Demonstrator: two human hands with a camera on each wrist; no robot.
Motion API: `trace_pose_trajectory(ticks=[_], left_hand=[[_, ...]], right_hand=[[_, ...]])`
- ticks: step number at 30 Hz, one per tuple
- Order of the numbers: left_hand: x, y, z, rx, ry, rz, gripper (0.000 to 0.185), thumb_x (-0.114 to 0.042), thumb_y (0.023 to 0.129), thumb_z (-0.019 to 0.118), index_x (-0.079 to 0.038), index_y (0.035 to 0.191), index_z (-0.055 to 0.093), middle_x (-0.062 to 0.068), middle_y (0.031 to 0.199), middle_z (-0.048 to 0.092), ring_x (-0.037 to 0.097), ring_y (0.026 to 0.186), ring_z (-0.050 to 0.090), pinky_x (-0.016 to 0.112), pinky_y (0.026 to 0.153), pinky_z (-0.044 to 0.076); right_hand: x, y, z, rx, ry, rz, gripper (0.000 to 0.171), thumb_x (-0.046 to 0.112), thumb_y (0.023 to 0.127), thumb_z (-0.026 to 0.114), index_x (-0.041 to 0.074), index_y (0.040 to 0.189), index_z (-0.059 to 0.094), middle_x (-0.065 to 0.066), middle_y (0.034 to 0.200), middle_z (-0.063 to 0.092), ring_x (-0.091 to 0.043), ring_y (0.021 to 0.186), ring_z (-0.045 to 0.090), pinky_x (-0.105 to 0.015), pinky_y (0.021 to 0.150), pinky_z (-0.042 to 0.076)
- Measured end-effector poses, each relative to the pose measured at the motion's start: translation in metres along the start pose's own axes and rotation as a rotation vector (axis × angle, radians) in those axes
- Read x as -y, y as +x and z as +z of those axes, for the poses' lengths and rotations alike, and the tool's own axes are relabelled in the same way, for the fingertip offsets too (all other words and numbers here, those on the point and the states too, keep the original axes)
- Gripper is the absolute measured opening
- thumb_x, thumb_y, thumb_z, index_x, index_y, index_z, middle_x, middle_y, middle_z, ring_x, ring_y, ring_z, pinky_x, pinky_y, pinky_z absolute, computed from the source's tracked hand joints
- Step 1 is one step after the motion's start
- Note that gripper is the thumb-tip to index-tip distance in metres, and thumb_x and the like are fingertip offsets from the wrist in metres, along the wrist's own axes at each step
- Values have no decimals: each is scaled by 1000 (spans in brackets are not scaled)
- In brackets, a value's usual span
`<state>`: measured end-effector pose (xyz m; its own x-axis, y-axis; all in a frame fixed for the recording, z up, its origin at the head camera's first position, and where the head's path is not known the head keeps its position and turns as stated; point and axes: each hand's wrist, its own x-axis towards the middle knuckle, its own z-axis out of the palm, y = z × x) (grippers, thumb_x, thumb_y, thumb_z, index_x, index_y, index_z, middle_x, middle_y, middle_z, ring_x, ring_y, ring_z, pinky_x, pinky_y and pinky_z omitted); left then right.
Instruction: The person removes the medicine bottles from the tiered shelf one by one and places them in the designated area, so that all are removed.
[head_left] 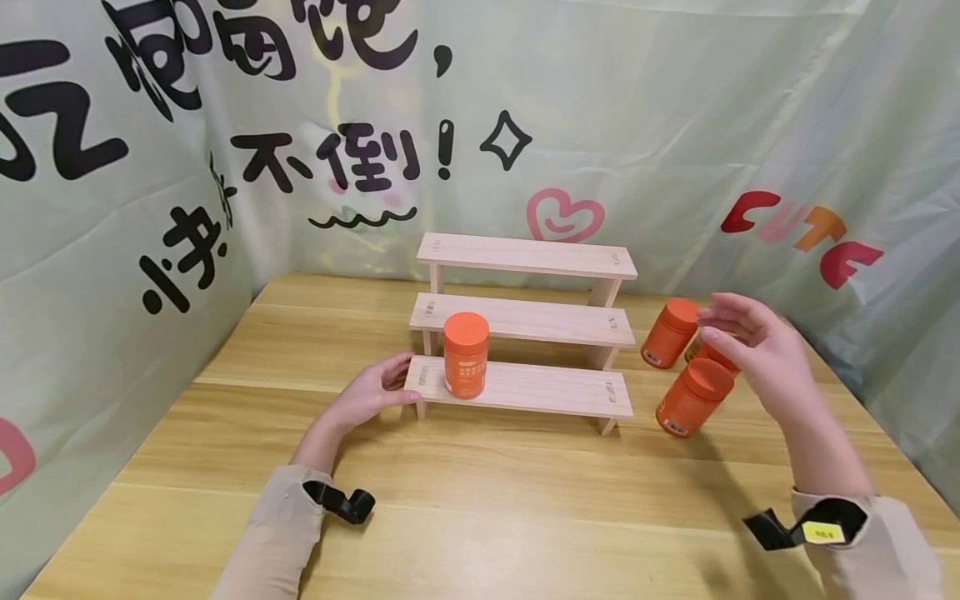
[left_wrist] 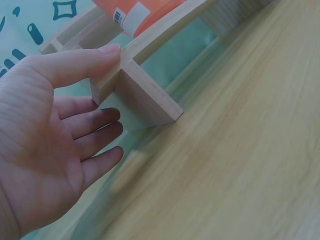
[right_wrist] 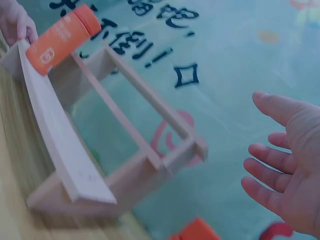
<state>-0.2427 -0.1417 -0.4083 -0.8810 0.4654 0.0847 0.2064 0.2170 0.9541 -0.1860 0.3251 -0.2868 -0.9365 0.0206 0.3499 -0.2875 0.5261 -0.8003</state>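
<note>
Our left hand (head_left: 371, 392) rests open-fingered against the lowest step's left end on the wooden riser (head_left: 525, 321), beside one orange jar (head_left: 466, 355). Our right hand (head_left: 750, 342) hovers, fingers spread, above three orange jars (head_left: 693, 398) on the table (head_left: 480, 500).

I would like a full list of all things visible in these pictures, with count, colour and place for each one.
stepped wooden shelf: one, pale wood, three tiers, back middle of the table.
orange jar on the shelf: one, orange with a label, upright at the left end of the lowest tier.
orange jars on the table: three, orange, right of the shelf, one partly hidden.
table: one, light wood.
backdrop: one, pale green cloth with black characters, hearts and red letters.
left hand: open, touching the lowest tier's left end.
right hand: open, above the three jars.
</note>
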Motion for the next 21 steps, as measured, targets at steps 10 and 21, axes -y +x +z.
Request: trace_pose_trajectory(ticks=[10,21], left_hand=[[-3,0,0,0,16,-5,77,-8,84,67,12,141,20,30,143,29,40,130,32,48,108,26],[-2,-1,0,2,-3,4,76,-7,84,67,13,141,20,29,143,29,40,129,32,48,107,26]], right_hand=[[29,22,47,183,42,-125,49,11,89,62,2,133,44,6,110,60,-4,98,56,-10,80,45],[45,42,105,361,174,-113,56,15,88,65,3,137,42,-17,126,53,-27,112,52,-18,85,48]])
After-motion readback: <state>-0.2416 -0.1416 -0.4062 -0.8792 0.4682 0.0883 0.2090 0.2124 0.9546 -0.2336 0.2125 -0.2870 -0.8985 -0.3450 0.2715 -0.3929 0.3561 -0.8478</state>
